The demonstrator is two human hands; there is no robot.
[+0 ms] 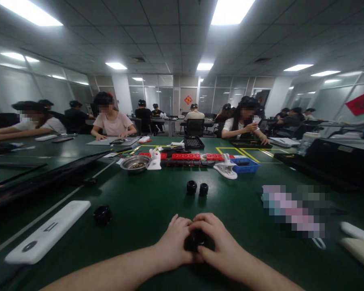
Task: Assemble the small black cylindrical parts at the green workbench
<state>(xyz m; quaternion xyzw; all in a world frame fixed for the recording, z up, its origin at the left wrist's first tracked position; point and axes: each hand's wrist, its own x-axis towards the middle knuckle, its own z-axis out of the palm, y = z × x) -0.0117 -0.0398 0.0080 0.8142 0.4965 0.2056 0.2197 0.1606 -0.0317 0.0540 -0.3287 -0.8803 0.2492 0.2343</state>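
Observation:
A glossy black round part (197, 239), its exact kind unclear, is held low over the green table at the near middle. My left hand (175, 239) is closed against its left side, and part of those fingers is hidden. From the right, my right hand (220, 237) wraps its fingers over the top, with the thumb at the near side. Just beyond my hands stand two small black ribbed parts (197, 188), side by side. Another black round part (102, 215) lies to the left.
A long white device (48, 232) lies at left. Farther back are a metal bowl (135, 163) of small pieces, white clamps (226, 166), red strips (186, 156) and a blue bin (245, 165). A pixelated item (293, 210) lies right. Several people sit around the tables.

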